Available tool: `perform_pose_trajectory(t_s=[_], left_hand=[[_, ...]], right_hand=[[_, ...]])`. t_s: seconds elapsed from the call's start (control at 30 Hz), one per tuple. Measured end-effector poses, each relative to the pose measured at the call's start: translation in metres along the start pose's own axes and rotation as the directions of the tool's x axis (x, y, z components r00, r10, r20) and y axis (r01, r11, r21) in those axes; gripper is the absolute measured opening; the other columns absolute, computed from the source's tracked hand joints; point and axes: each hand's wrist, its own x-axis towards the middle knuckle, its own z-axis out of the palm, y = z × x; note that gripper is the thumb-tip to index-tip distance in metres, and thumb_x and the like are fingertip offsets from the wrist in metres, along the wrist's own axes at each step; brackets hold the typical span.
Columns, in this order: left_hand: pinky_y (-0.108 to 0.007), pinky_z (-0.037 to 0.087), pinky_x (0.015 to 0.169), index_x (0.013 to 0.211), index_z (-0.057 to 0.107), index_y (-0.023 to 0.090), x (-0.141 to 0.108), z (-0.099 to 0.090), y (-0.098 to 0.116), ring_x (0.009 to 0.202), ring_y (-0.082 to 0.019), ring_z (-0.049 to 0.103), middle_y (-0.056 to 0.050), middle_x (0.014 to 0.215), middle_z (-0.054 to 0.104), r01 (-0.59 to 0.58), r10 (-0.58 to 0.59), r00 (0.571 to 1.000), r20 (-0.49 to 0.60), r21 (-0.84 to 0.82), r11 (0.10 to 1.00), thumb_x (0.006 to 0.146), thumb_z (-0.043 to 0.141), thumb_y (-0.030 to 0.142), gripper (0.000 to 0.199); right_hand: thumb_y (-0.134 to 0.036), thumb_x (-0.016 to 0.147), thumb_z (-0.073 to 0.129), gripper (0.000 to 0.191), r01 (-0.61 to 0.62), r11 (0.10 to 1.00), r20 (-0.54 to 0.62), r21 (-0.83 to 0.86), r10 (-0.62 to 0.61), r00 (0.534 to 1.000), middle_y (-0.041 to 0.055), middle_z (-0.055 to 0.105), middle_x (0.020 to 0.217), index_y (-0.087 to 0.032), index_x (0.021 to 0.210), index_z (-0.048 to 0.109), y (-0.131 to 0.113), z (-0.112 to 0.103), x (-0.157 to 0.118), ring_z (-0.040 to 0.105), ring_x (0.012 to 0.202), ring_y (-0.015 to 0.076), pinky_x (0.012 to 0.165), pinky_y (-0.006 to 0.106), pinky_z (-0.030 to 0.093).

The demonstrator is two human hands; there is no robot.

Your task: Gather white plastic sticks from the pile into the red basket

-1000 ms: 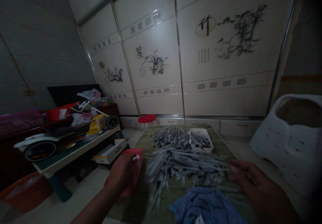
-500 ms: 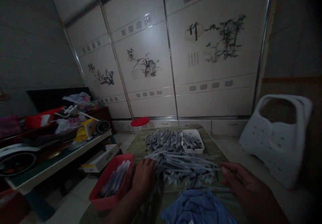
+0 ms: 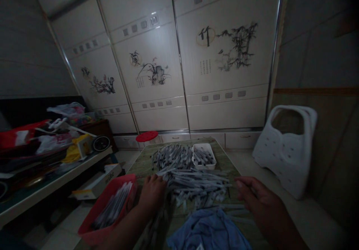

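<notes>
Seemingly, left hand [image 3: 153, 194] touching plastic tubes [image 3: 196, 184], right hand [image 3: 259, 201] just beside

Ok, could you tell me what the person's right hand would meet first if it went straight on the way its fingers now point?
The right hand would most likely meet the near right end of the loose pile of slender grey plastic tubes first, though depth is hard to judge in this dim view.

We cannot tell exactly what the thin grey sticks [image 3: 193, 180] are, they are too small. The picture's bottom edge cuts the blue cloth [image 3: 209, 231].
</notes>
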Motion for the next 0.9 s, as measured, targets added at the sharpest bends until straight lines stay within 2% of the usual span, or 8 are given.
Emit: perform_pose_trajectory(t_s=[0.27, 0.37, 0.5, 0.57, 0.67, 0.73, 0.8, 0.9], left_hand=[[-0.05, 0.038, 0.097, 0.096, 0.076, 0.023, -0.019, -0.013, -0.015, 0.107, -0.033, 0.059, -0.012, 0.105, 0.074, 0.062, -0.076, 0.992, -0.099, -0.143, 0.988, 0.092, 0.052, 0.02, 0.024], [-0.047, 0.042, 0.098, 0.103, 0.076, 0.024, -0.031, -0.012, -0.013, 0.11, -0.032, 0.061, -0.011, 0.109, 0.076, 0.109, -0.153, 0.978, -0.143, -0.274, 0.956, 0.097, 0.049, 0.028, 0.028], [-0.037, 0.052, 0.092, 0.111, 0.073, 0.022, -0.046, 0.0, -0.002, 0.107, -0.027, 0.069, -0.01, 0.114, 0.077, 0.178, -0.276, 0.949, -0.151, -0.467, 0.866, 0.1, 0.043, 0.042, 0.037], [-0.035, 0.054, 0.089, 0.111, 0.071, 0.02, -0.051, 0.006, 0.006, 0.105, -0.027, 0.071, -0.011, 0.113, 0.077, 0.206, -0.345, 0.931, -0.117, -0.611, 0.764, 0.098, 0.045, 0.048, 0.041], [-0.037, 0.054, 0.091, 0.105, 0.071, 0.02, -0.054, 0.008, 0.019, 0.103, -0.029, 0.071, -0.009, 0.107, 0.077, 0.186, -0.365, 0.931, 0.01, -0.873, 0.451, 0.092, 0.056, 0.053, 0.039], [-0.036, 0.052, 0.089, 0.1, 0.071, 0.02, -0.054, 0.007, 0.028, 0.099, -0.028, 0.07, -0.007, 0.099, 0.076, 0.181, -0.347, 0.936, 0.067, -0.934, 0.307, 0.09, 0.061, 0.052, 0.035], [-0.033, 0.05, 0.085, 0.098, 0.07, 0.02, -0.053, 0.007, 0.038, 0.094, -0.026, 0.067, -0.005, 0.095, 0.074, 0.178, -0.314, 0.943, 0.108, -0.962, 0.206, 0.09, 0.061, 0.052, 0.034], [-0.03, 0.048, 0.077, 0.096, 0.07, 0.019, -0.055, 0.013, 0.054, 0.087, -0.023, 0.064, -0.004, 0.09, 0.071, 0.202, -0.246, 0.955, 0.166, -0.971, 0.128, 0.087, 0.064, 0.052, 0.034]], right_hand=[[-0.051, 0.089, 0.049, 0.037, -0.039, 0.993, -0.045, -0.111, 0.034, 0.998, 0.0064, 0.078, 0.088, -0.021, 0.1, 0.068, 0.051, 0.003, 0.023, 0.073, 0.088, 0.0286, 0.076, 0.036, 0.051], [-0.043, 0.085, 0.053, 0.026, -0.05, 0.985, -0.043, -0.163, 0.043, 0.998, 0.0065, 0.078, 0.087, -0.023, 0.09, 0.068, 0.063, 0.006, 0.027, 0.073, 0.089, 0.0298, 0.078, 0.037, 0.049], [-0.039, 0.083, 0.053, 0.025, -0.064, 0.98, -0.029, -0.191, 0.06, 0.998, 0.0072, 0.079, 0.091, -0.023, 0.094, 0.069, 0.072, 0.014, 0.034, 0.073, 0.091, 0.0296, 0.077, 0.037, 0.05], [-0.039, 0.082, 0.053, 0.026, -0.069, 0.978, -0.013, -0.195, 0.067, 0.998, 0.0083, 0.079, 0.091, -0.022, 0.094, 0.069, 0.072, 0.019, 0.037, 0.073, 0.089, 0.03, 0.077, 0.037, 0.05], [-0.042, 0.084, 0.052, 0.029, -0.04, 0.983, 0.042, -0.181, 0.049, 0.998, 0.0088, 0.079, 0.089, -0.021, 0.091, 0.07, 0.062, 0.031, 0.034, 0.073, 0.089, 0.0304, 0.077, 0.038, 0.051], [-0.045, 0.088, 0.05, 0.032, 0.004, 0.988, 0.087, -0.152, 0.009, 0.996, 0.009, 0.079, 0.092, -0.021, 0.093, 0.071, 0.051, 0.042, 0.028, 0.073, 0.092, 0.03, 0.078, 0.037, 0.052], [-0.047, 0.09, 0.05, 0.035, 0.046, 0.992, 0.134, -0.121, -0.03, 0.991, 0.0088, 0.08, 0.091, -0.02, 0.095, 0.072, 0.036, 0.055, 0.019, 0.073, 0.092, 0.0297, 0.079, 0.037, 0.052], [-0.051, 0.092, 0.053, 0.038, 0.107, 0.993, 0.23, -0.055, -0.091, 0.969, 0.0074, 0.081, 0.095, -0.021, 0.099, 0.075, 0.016, 0.074, 0.006, 0.073, 0.097, 0.0284, 0.085, 0.037, 0.053]])
